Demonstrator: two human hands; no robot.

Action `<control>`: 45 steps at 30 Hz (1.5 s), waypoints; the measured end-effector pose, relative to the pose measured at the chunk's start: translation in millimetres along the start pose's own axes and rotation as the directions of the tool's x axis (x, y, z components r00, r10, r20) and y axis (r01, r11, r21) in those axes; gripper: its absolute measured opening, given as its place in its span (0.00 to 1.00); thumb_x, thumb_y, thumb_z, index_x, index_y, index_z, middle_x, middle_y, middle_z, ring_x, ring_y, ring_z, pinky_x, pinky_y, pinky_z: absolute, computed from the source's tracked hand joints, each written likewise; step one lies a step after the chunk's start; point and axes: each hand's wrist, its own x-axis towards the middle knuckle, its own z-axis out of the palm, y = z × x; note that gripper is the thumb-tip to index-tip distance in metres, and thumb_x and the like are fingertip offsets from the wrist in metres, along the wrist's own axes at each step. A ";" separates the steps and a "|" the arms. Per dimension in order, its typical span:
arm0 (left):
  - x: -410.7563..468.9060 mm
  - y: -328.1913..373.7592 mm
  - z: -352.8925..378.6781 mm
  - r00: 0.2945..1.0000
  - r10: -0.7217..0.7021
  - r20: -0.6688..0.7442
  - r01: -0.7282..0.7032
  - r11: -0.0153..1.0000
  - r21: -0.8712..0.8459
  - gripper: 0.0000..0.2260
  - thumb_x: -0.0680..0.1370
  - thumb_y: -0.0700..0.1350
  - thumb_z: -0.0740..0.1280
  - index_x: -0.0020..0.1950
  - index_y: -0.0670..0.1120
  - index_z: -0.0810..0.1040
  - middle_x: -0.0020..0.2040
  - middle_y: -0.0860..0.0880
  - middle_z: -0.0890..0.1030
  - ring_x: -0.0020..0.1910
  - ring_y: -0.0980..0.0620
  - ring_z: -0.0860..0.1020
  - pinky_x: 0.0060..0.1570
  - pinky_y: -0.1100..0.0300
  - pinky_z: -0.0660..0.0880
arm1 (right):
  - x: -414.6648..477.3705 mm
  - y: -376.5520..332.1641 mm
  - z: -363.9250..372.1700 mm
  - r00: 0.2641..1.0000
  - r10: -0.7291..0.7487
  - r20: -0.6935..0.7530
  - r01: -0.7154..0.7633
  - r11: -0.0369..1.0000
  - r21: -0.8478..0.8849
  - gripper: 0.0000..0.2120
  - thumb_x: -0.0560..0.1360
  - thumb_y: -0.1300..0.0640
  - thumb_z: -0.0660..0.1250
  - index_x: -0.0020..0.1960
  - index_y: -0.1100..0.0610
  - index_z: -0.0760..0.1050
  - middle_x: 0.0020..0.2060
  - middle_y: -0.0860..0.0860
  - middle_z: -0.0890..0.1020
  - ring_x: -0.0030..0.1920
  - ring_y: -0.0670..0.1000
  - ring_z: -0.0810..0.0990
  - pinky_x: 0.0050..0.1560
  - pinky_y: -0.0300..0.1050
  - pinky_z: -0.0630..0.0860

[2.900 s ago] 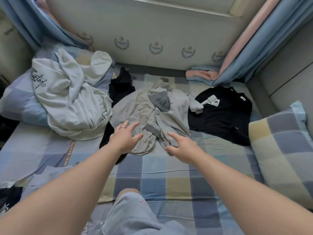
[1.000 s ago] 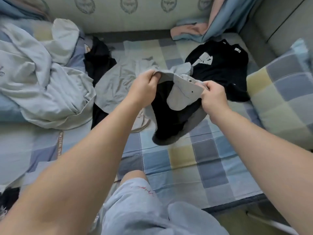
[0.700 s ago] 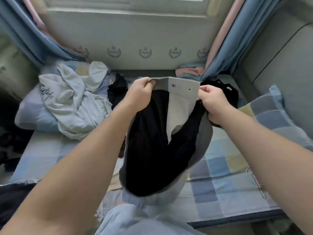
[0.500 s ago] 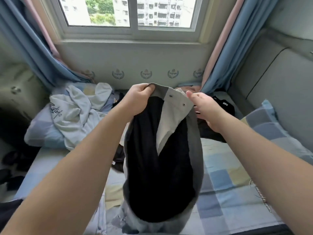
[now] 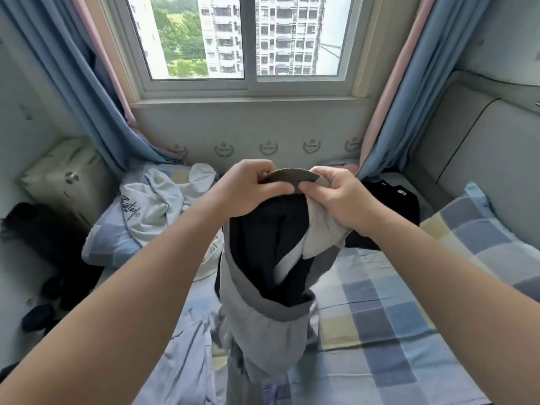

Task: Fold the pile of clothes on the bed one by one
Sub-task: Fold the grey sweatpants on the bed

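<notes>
we hold the grey garment (image 5: 264, 331) raised above the bed (image 5: 380, 323), in front of the window (image 5: 248, 39). the left hand (image 5: 248, 190) pinches the dark grey waistband (image 5: 292, 175) at its left end, with the thumb toward us and the fingers curled over the far side. the right hand (image 5: 336, 197) pinches the same waistband at its right end and gathers a light grey fold of fabric under the palm. the two hands are close together, thumbs nearly touching. the garment hangs down from the waistband; its opening faces us and shows a black lining (image 5: 263, 244). its lower end reaches the level of the checked sheet near the bottom edge of the view; we cannot tell whether it rests there. on the bed, a white hoodie (image 5: 152, 211) lies crumpled on the left pillow (image 5: 102, 244), a black t-shirt (image 5: 391, 206) lies behind the right hand, and a checked pillow (image 5: 482, 229) sits at the right.
</notes>
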 end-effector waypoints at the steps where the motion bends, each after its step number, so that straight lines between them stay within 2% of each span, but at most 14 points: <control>1: -4.9 -5.4 0.9 1.000 -0.021 0.015 0.021 1.000 -0.007 0.23 0.68 0.65 0.71 0.41 0.44 0.77 0.31 0.52 0.72 0.31 0.57 0.69 0.33 0.62 0.66 | 2.5 -3.6 1.0 1.000 -0.007 -0.019 0.007 1.000 0.012 0.06 0.81 0.60 0.67 0.47 0.57 0.82 0.41 0.53 0.85 0.44 0.48 0.82 0.50 0.47 0.77; 5: -18.3 -26.1 12.7 0.996 -0.078 0.039 0.074 0.992 0.100 0.07 0.73 0.52 0.75 0.40 0.58 0.77 0.34 0.59 0.78 0.34 0.61 0.74 0.34 0.63 0.67 | 11.5 -6.2 -11.8 0.993 -0.018 -0.118 0.026 0.997 0.070 0.10 0.82 0.57 0.65 0.46 0.61 0.80 0.40 0.61 0.83 0.42 0.52 0.81 0.51 0.53 0.78; 7: -24.5 -36.6 22.2 0.988 -0.154 0.005 0.149 0.964 0.219 0.14 0.76 0.47 0.72 0.37 0.62 0.73 0.33 0.61 0.77 0.36 0.63 0.74 0.35 0.64 0.66 | 15.0 -4.2 -28.9 0.988 -0.008 -0.155 0.033 0.987 0.160 0.11 0.82 0.55 0.65 0.44 0.57 0.81 0.39 0.61 0.82 0.43 0.55 0.81 0.50 0.55 0.77; 11: -31.5 -54.7 43.3 0.932 -0.352 -0.091 0.361 0.870 0.334 0.03 0.78 0.42 0.68 0.46 0.49 0.77 0.41 0.51 0.79 0.45 0.47 0.77 0.45 0.53 0.73 | 19.0 1.9 -77.6 0.977 -0.002 -0.215 0.059 0.963 0.261 0.11 0.82 0.54 0.65 0.44 0.52 0.82 0.40 0.55 0.83 0.43 0.54 0.82 0.49 0.51 0.77; 14: -24.9 -50.8 54.2 0.893 -0.401 -0.205 0.435 0.885 0.167 0.06 0.80 0.42 0.68 0.43 0.44 0.77 0.37 0.49 0.77 0.40 0.48 0.75 0.41 0.54 0.69 | 22.9 22.1 -117.7 0.958 0.029 -0.286 0.038 0.973 0.227 0.13 0.81 0.52 0.66 0.47 0.61 0.80 0.42 0.58 0.82 0.43 0.55 0.81 0.48 0.50 0.78; 18: 5.3 1.9 66.4 0.935 -0.276 -0.223 0.272 0.961 -0.048 0.13 0.80 0.42 0.69 0.36 0.50 0.74 0.30 0.56 0.70 0.28 0.60 0.68 0.33 0.63 0.65 | 21.9 63.1 -160.4 0.934 0.142 -0.327 -0.155 0.988 -0.015 0.20 0.83 0.52 0.63 0.52 0.72 0.74 0.37 0.56 0.75 0.39 0.54 0.74 0.41 0.48 0.70; 22: 34.6 61.0 75.8 0.966 -0.201 -0.160 0.190 0.978 -0.083 0.19 0.80 0.46 0.70 0.29 0.52 0.73 0.25 0.58 0.67 0.26 0.58 0.64 0.29 0.63 0.62 | 0.1 78.2 -168.6 0.976 0.193 -0.102 -0.208 0.966 -0.156 0.09 0.80 0.51 0.69 0.57 0.53 0.78 0.48 0.47 0.82 0.49 0.48 0.80 0.48 0.39 0.74; 24: 43.3 82.4 78.9 0.976 -0.185 -0.111 0.185 0.983 -0.011 0.18 0.80 0.51 0.69 0.30 0.51 0.75 0.23 0.57 0.68 0.24 0.59 0.66 0.27 0.67 0.63 | -12.1 72.9 -154.9 0.981 0.144 0.128 -0.136 0.988 -0.070 0.24 0.75 0.45 0.74 0.68 0.45 0.72 0.62 0.42 0.79 0.63 0.42 0.77 0.62 0.39 0.72; 27: 53.0 115.6 83.6 0.991 -0.133 -0.003 0.133 0.986 0.098 0.10 0.80 0.53 0.68 0.39 0.55 0.83 0.29 0.60 0.77 0.29 0.66 0.74 0.31 0.75 0.67 | -20.2 69.9 -137.7 0.959 0.048 0.279 -0.033 0.998 -0.058 0.30 0.70 0.42 0.75 0.69 0.38 0.69 0.59 0.33 0.80 0.61 0.34 0.77 0.58 0.32 0.74; 31: 59.8 140.2 67.3 0.998 -0.060 0.022 0.053 0.974 0.221 0.12 0.79 0.55 0.70 0.39 0.50 0.79 0.32 0.54 0.75 0.31 0.59 0.71 0.34 0.66 0.68 | -10.6 72.6 -138.7 0.973 -0.090 0.210 0.097 0.995 -0.025 0.05 0.78 0.55 0.70 0.51 0.55 0.80 0.41 0.47 0.82 0.44 0.48 0.79 0.49 0.49 0.73; 33: 57.6 140.6 53.0 0.998 -0.061 -0.019 0.064 0.959 0.277 0.12 0.76 0.55 0.73 0.39 0.49 0.78 0.33 0.52 0.74 0.32 0.56 0.70 0.34 0.63 0.67 | -4.0 63.7 -144.0 0.980 -0.134 0.150 0.122 0.989 0.086 0.11 0.77 0.53 0.69 0.45 0.61 0.76 0.35 0.53 0.74 0.38 0.52 0.71 0.43 0.50 0.67; 37: 44.3 124.4 47.6 0.996 -0.068 -0.065 0.088 0.915 0.394 0.12 0.76 0.47 0.74 0.39 0.50 0.73 0.33 0.55 0.73 0.33 0.55 0.71 0.32 0.68 0.64 | 10.8 33.7 -156.7 0.986 -0.165 0.034 0.149 0.950 0.276 0.09 0.76 0.48 0.69 0.44 0.53 0.82 0.37 0.49 0.80 0.41 0.48 0.78 0.44 0.44 0.74; 42: 41.8 89.9 61.4 0.930 -0.317 -0.186 0.367 0.820 0.440 0.06 0.77 0.41 0.70 0.45 0.53 0.78 0.44 0.53 0.81 0.45 0.49 0.76 0.42 0.60 0.69 | 25.3 22.9 -188.6 0.992 -0.037 -0.120 0.074 0.943 0.324 0.12 0.81 0.50 0.66 0.42 0.47 0.86 0.41 0.48 0.86 0.44 0.48 0.83 0.50 0.48 0.79; 45: 47.1 85.4 64.6 0.891 -0.418 -0.179 0.455 0.803 0.386 0.04 0.79 0.44 0.70 0.44 0.47 0.79 0.41 0.49 0.80 0.42 0.47 0.77 0.34 0.61 0.69 | 30.4 31.0 -213.5 0.983 0.029 -0.182 0.026 0.955 0.296 0.13 0.81 0.49 0.67 0.41 0.50 0.85 0.41 0.51 0.86 0.45 0.51 0.84 0.49 0.50 0.80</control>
